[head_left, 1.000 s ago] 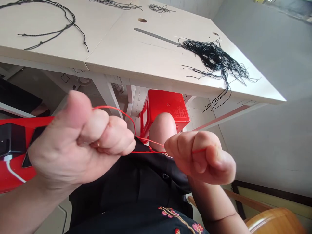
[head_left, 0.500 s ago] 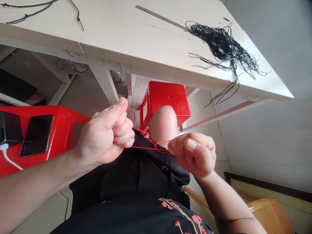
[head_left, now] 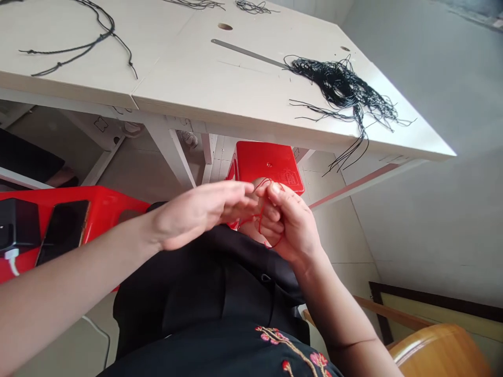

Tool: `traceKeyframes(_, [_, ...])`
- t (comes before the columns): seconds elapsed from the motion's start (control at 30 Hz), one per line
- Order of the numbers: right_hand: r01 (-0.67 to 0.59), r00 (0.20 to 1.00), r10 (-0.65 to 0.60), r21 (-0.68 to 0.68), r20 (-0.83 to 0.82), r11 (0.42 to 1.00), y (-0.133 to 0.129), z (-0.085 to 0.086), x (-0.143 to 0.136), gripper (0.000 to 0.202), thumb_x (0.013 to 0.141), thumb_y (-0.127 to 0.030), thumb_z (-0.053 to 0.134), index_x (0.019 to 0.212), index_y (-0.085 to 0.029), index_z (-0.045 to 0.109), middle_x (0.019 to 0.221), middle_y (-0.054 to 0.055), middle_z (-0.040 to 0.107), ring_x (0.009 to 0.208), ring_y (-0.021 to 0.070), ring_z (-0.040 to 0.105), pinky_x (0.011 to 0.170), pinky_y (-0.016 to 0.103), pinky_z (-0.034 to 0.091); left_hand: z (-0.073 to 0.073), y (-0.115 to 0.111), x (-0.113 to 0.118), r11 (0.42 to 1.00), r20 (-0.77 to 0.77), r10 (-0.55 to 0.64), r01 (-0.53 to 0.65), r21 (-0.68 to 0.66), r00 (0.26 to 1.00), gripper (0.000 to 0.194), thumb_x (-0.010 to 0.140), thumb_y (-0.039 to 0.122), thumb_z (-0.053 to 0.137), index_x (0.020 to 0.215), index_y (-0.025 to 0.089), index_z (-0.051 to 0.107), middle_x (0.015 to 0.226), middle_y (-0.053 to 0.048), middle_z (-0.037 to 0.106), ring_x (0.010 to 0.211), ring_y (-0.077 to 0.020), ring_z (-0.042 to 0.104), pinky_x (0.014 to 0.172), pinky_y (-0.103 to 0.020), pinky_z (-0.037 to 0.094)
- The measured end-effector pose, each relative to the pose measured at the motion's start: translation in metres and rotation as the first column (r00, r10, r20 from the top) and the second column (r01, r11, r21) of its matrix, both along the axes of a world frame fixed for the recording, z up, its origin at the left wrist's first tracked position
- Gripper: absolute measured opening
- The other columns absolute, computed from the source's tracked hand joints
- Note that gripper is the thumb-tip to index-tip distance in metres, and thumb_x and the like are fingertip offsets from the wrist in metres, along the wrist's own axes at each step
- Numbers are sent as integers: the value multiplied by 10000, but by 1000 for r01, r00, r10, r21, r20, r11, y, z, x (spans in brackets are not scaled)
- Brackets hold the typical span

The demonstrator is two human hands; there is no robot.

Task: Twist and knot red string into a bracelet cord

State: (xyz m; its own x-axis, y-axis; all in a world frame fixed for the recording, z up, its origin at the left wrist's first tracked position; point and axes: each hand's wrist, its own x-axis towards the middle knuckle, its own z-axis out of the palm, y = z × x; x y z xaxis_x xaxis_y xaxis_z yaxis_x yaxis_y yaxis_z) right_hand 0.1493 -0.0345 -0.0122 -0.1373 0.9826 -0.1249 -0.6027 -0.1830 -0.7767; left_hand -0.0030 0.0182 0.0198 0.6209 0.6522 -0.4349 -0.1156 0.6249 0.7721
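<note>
A thin red cord (head_left: 260, 224) hangs in loops in front of my lap. My right hand (head_left: 293, 222) pinches it between thumb and curled fingers, and a loose end curves below that hand. My left hand (head_left: 204, 210) reaches in from the left with its fingers stretched out. Its fingertips are close to the cord and the right thumb; whether they touch the cord I cannot tell. The fingers of the left hand partly hide the cord's left side.
On the white table (head_left: 188, 84) lie a tangled bundle of black cords (head_left: 338, 84), a metal strip (head_left: 247, 53) and knotted black cords (head_left: 104, 36). A red stool (head_left: 263, 157) stands below. At left, a phone (head_left: 65, 228) and a black device (head_left: 19, 222) rest on a red surface.
Both hands were fists pulling the red cord taut between them. Now they have come together, the left fingers have straightened, and the cord hangs slack from the right hand.
</note>
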Motion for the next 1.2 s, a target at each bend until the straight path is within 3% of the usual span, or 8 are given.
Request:
traceKeyframes(0.3, [131, 991, -133, -63, -21, 989, 10, -1, 24, 162, 776, -333, 697, 768, -183, 636, 502, -118, 234, 381, 27, 167, 312, 129, 173, 3, -19, -23, 882, -378, 54, 133, 452, 924, 146, 738, 73, 724, 667, 179, 796, 560, -33, 676, 459, -76, 536, 435, -98, 435])
traceKeyframes(0.43, [198, 936, -182, -26, 302, 980, 0, -5, 61, 267, 727, -426, 760, 842, -193, 698, 666, -24, 599, 572, 84, 565, 519, 205, 501, 11, -12, -29, 859, -445, 90, 157, 487, 891, 223, 711, -3, 713, 670, 199, 800, 526, -9, 662, 437, -58, 515, 380, -63, 366])
traceKeyframes(0.53, [275, 508, -165, 22, 845, 961, -11, -3, 96, 328, 688, -454, 802, 852, -179, 732, 901, 83, 717, 784, 195, 667, 701, 344, 565, 14, -11, -34, 848, -446, 77, 177, 500, 892, 213, 717, 18, 716, 699, 210, 807, 547, -14, 677, 473, -69, 557, 403, -54, 387])
traceKeyframes(0.63, [420, 41, -558, 492, 829, 763, -18, 1, 102, 209, 777, -388, 743, 872, -204, 722, 1033, 93, 716, 871, 219, 675, 800, 402, 553, 15, -12, -37, 841, -441, 45, 205, 501, 896, 154, 739, 95, 719, 713, 217, 809, 582, -24, 699, 521, -91, 607, 455, -67, 442])
traceKeyframes(0.7, [197, 205, -664, 634, 719, 748, -17, 3, 82, 181, 868, -300, 653, 1033, -237, 695, 1099, 75, 707, 1035, 218, 652, 912, 408, 524, 15, -13, -36, 834, -440, 19, 229, 501, 898, 106, 758, 179, 715, 735, 220, 809, 636, -33, 728, 564, -116, 642, 480, -90, 474])
traceKeyframes(0.83, [-323, 570, -308, 552, 762, 769, -6, 0, 30, 357, 833, -288, 699, 1176, -211, 632, 1175, 81, 693, 1156, 229, 597, 1095, 460, 401, 16, -13, -34, 792, -470, 9, 280, 542, 882, 119, 773, 305, 699, 758, 247, 801, 715, -4, 758, 682, -140, 691, 616, -126, 532])
traceKeyframes(1.03, [-208, 847, 44, 253, 531, 945, 0, -10, 19, 190, 871, -348, 660, 783, -181, 646, 647, -10, 639, 586, 105, 590, 562, 247, 510, 19, -13, -44, 815, -588, 28, 322, 482, 809, 155, 769, 347, 709, 902, 314, 784, 841, 58, 781, 814, -139, 725, 704, -124, 541])
traceKeyframes(1.2, [-166, 879, 83, 137, 470, 977, -4, -6, 25, 133, 839, -306, 703, 800, -181, 685, 609, -29, 612, 498, 53, 484, 454, 177, 400, 19, -12, -52, 799, -614, 137, 279, 532, 777, 143, 745, 346, 716, 872, 335, 781, 824, 73, 783, 777, -123, 727, 706, -111, 545])
